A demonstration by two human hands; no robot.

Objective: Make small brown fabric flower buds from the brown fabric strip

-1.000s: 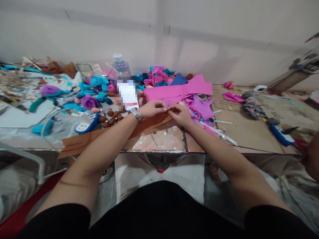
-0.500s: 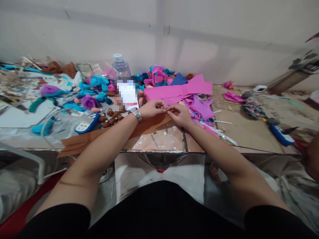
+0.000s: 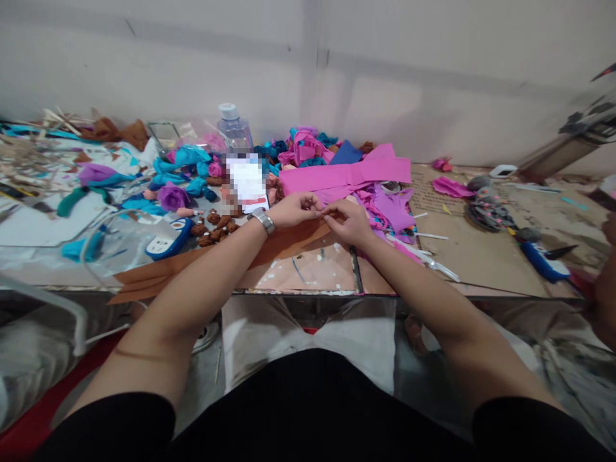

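A long brown crepe paper strip (image 3: 279, 249) runs from the table's left front edge up to my hands, passing under my left forearm. My left hand (image 3: 297, 210), with a metal watch on its wrist, pinches the strip's far end between thumb and fingers. Facing it, my right hand (image 3: 347, 220) is closed on the same end, the fingertips of both hands nearly touching. Exactly how the paper is folded between them is hidden. Right behind my hands lies a wide pink crepe paper strip (image 3: 344, 176).
Left of my hands are several brown paper buds (image 3: 214, 228), a blue-and-white glue-gun-like device (image 3: 168, 240) and a phone (image 3: 248, 183). A bottle (image 3: 235, 131) stands by the wall. Scissors (image 3: 440, 266) lie to the right, near a dark pincushion-like bundle (image 3: 488, 208). Another person's arm shows at far right.
My hands hold almost the same place, with only slight finger movement at the paper's end. The strip's left end has shifted slightly left. The person's arm at far right has moved a little.
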